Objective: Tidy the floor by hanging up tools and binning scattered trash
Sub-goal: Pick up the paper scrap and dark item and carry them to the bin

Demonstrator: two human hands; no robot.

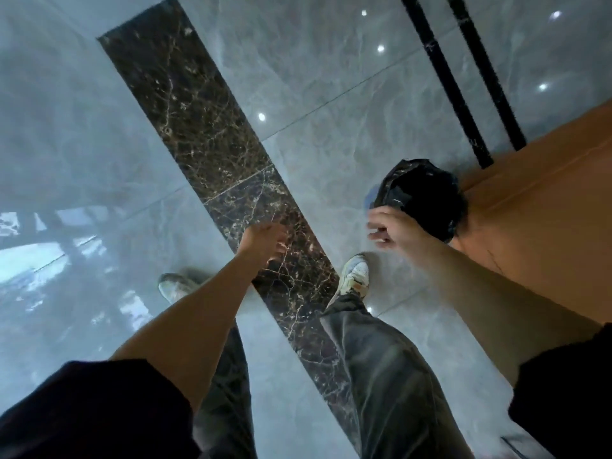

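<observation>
The black-bagged bin (422,193) stands upright on the floor (331,94) beside a wooden panel (546,193), mouth up. The right hand (395,230) is at its rim with fingers loosely spread. The left hand (261,240) has relaxed, empty fingers.

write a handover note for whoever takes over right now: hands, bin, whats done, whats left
Left hand: hangs over the dark marble strip, fingers loosely curled, holding nothing.
Right hand: at the near rim of the bin. A pale bit by its fingertips may be a scrap or only a finger, too blurred to tell.
Bin: lined with a black bag, standing on the grey floor beside the orange-brown panel.
Done: no trash or tools show in this view.
Left: probably empty the right hand into the bin, then check the rest of the floor and hang any tools.
</observation>
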